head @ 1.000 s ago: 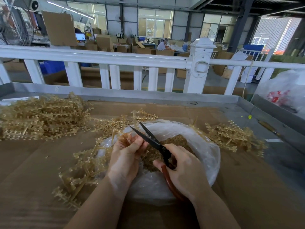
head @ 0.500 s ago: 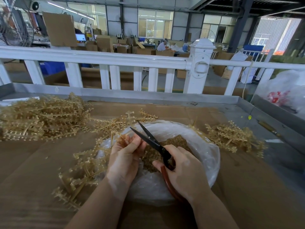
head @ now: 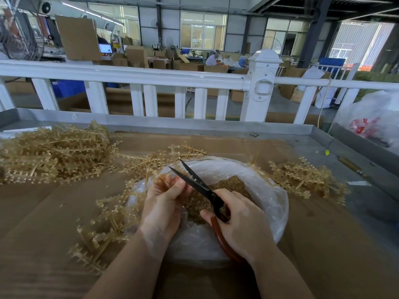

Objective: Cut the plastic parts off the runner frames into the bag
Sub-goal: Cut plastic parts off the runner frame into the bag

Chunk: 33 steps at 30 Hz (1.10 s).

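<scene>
Heap of uncut runner frames: piled far left on the cardboard, unmoved.
Left hand: a runner frame is still pinched over the bag's mouth.
Scissors: blades are held apart as before; no fresh snip is judged made.
Right hand: curled round the red handles.
Bag: cut parts are gathered inside.

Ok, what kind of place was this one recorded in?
Most likely a factory floor: stacked cardboard boxes behind a white railing, a worker at a far bench, and piles of runner frames on the table.
</scene>
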Each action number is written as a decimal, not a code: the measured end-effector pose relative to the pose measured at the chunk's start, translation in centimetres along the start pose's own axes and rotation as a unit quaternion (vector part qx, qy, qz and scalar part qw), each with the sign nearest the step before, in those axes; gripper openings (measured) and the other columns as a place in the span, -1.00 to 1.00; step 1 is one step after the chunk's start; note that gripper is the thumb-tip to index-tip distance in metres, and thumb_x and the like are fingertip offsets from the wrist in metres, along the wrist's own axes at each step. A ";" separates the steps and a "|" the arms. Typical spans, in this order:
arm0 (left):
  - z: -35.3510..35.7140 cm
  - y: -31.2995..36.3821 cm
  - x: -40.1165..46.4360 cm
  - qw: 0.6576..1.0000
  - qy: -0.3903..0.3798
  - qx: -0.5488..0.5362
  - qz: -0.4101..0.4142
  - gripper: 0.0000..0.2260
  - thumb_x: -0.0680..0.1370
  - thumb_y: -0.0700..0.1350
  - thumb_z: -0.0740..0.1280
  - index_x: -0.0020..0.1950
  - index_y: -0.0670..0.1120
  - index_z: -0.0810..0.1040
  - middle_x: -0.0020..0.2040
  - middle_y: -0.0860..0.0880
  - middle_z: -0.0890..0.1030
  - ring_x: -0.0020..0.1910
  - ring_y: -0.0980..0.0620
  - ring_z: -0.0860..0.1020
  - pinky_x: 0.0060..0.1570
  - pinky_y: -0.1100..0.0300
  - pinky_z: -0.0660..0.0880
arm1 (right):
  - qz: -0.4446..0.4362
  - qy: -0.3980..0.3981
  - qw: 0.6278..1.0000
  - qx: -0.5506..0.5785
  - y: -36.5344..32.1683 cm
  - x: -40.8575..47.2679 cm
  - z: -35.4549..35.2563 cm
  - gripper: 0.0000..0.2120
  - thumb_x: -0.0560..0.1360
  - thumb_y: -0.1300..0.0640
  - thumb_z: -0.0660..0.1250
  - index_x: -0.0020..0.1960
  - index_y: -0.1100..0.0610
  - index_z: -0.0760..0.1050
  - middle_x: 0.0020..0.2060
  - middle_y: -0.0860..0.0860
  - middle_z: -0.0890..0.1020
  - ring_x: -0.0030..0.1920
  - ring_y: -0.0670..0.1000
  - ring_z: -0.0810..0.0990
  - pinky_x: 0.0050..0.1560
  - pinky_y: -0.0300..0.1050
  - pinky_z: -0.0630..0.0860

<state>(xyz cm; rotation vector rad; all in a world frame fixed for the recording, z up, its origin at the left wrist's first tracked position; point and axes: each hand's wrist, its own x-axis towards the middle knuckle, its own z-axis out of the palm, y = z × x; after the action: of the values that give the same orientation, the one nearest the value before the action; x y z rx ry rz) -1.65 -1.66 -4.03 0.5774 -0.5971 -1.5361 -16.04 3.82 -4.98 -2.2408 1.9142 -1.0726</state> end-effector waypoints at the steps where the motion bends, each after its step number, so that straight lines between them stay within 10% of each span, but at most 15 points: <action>1: -0.1 0.0 0.0 1.000 -0.001 -0.005 -0.002 -0.78 0.46 -0.42 0.24 -0.25 -0.12 0.45 -0.29 -0.08 0.56 -0.32 0.06 0.59 -0.27 0.27 0.59 | -0.003 -0.001 1.000 0.004 0.0 0.0 0.0 -0.54 0.40 -0.35 0.12 0.13 -0.11 0.49 -0.12 -0.19 0.58 -0.10 -0.15 0.52 -0.10 -0.29 0.49; 21: -0.1 0.1 0.1 0.998 0.000 -0.015 -0.062 -0.88 0.31 -0.32 0.34 -0.22 -0.17 0.46 -0.30 -0.10 0.62 -0.38 0.08 0.61 -0.33 0.32 0.57 | -0.025 0.017 0.999 -0.012 -0.2 0.1 -0.3 -0.70 0.44 -0.23 0.32 -0.06 0.00 0.52 -0.35 -0.16 0.49 -0.36 -0.15 0.42 -0.34 -0.45 0.21; 33: -0.5 0.2 0.1 0.998 0.041 -0.015 -0.049 -0.85 0.47 -0.37 0.26 -0.19 -0.14 0.49 -0.29 -0.06 0.61 -0.38 0.09 0.61 -0.32 0.28 0.57 | -0.021 0.039 0.998 -0.039 -0.2 -0.1 0.5 -0.61 0.42 -0.31 0.16 0.05 -0.07 0.49 -0.25 -0.14 0.52 -0.18 -0.08 0.51 -0.21 -0.23 0.48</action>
<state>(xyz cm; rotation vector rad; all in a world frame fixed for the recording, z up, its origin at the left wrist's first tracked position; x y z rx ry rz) -1.19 -1.80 -4.23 0.6518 -0.4870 -1.6031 -15.62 3.78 -5.33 -2.3223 1.9825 -1.1261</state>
